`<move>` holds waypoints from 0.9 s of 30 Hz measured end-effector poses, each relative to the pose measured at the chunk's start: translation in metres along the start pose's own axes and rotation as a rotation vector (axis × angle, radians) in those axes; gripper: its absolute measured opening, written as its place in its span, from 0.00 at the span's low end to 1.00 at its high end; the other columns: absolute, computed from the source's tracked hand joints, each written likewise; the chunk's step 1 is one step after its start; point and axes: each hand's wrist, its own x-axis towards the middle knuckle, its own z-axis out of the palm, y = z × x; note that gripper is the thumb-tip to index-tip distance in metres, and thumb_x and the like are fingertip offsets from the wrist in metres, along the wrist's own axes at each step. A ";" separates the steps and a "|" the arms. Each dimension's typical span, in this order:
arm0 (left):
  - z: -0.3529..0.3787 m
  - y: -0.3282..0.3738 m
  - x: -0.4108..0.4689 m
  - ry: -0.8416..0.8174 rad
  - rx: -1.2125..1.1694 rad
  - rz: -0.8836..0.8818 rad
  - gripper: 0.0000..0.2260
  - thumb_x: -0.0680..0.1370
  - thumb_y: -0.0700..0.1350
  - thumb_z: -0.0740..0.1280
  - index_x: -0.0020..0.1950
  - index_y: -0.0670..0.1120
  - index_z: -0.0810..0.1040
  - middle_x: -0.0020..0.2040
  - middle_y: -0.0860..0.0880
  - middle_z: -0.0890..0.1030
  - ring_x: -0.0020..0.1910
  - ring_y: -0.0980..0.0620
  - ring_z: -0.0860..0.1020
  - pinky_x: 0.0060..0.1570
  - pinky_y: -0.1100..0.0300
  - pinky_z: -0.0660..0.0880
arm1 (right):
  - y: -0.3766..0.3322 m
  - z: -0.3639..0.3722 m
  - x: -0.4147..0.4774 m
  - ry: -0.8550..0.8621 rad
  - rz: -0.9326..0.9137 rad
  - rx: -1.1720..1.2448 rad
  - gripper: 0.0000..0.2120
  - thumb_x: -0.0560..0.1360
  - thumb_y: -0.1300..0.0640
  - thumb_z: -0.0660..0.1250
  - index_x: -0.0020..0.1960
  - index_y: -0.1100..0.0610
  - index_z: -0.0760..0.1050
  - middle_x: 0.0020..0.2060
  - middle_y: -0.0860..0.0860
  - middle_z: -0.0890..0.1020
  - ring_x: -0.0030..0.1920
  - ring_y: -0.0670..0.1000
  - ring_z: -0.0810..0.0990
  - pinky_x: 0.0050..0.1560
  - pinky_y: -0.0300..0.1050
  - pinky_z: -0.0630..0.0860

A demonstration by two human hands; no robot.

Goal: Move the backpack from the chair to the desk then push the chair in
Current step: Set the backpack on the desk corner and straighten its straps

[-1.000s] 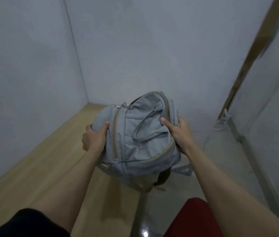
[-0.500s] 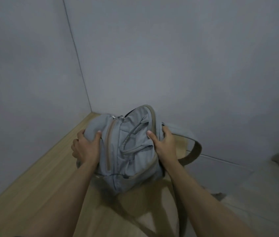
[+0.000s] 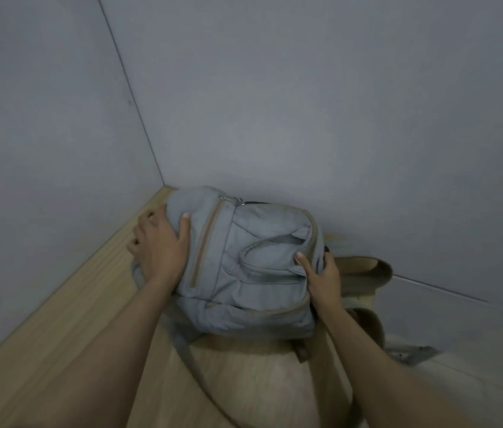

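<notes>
A grey backpack (image 3: 244, 267) with tan zip trim lies on the light wooden desk (image 3: 59, 335), pushed into the far corner against the grey walls. My left hand (image 3: 160, 245) grips its left side, thumb on top. My right hand (image 3: 321, 276) holds its right side, thumb on the front pocket. A tan shoulder strap (image 3: 367, 270) loops out to the right and another strap trails toward me over the desk. The chair is out of view.
Grey walls (image 3: 275, 103) meet in a corner right behind the backpack. The desk's right edge runs past the bag, with a lower pale surface (image 3: 475, 350) and a small metal bracket (image 3: 410, 353) beyond it.
The backpack has moved forward and left from over the floor and red chair onto the desk, and it now rests in the corner. Both hands stayed on its sides. The chair left the view.
</notes>
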 end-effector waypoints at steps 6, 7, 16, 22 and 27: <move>0.002 0.015 -0.062 -0.165 0.028 0.645 0.28 0.76 0.66 0.47 0.63 0.50 0.72 0.68 0.47 0.71 0.70 0.48 0.65 0.69 0.46 0.51 | -0.008 0.006 -0.001 0.005 0.058 -0.022 0.28 0.76 0.50 0.65 0.71 0.59 0.62 0.67 0.57 0.73 0.66 0.58 0.72 0.63 0.49 0.70; 0.004 0.014 -0.077 -0.245 0.021 0.775 0.32 0.74 0.69 0.45 0.64 0.50 0.71 0.68 0.47 0.72 0.70 0.49 0.65 0.69 0.49 0.51 | -0.010 0.007 -0.001 0.010 0.055 -0.016 0.27 0.76 0.50 0.65 0.71 0.59 0.63 0.67 0.57 0.73 0.65 0.58 0.72 0.63 0.50 0.70; 0.005 0.010 -0.079 -0.202 0.149 1.030 0.24 0.72 0.53 0.58 0.67 0.49 0.68 0.49 0.47 0.81 0.44 0.47 0.79 0.44 0.56 0.72 | -0.040 0.014 -0.010 -0.024 0.037 0.042 0.23 0.78 0.46 0.58 0.69 0.57 0.67 0.65 0.56 0.74 0.65 0.57 0.73 0.63 0.49 0.70; -0.013 0.024 -0.066 -0.309 -0.163 0.858 0.22 0.73 0.57 0.51 0.52 0.48 0.79 0.47 0.46 0.83 0.46 0.46 0.79 0.40 0.54 0.74 | -0.024 -0.002 -0.057 0.222 0.241 -0.458 0.28 0.77 0.36 0.46 0.69 0.48 0.66 0.73 0.54 0.64 0.75 0.57 0.52 0.70 0.66 0.45; -0.016 0.025 -0.064 -0.494 -0.374 0.677 0.16 0.74 0.54 0.60 0.37 0.43 0.76 0.35 0.46 0.80 0.35 0.53 0.75 0.35 0.56 0.68 | 0.003 0.009 -0.097 0.291 0.384 -0.333 0.30 0.75 0.34 0.45 0.73 0.45 0.57 0.74 0.56 0.61 0.74 0.62 0.55 0.72 0.64 0.50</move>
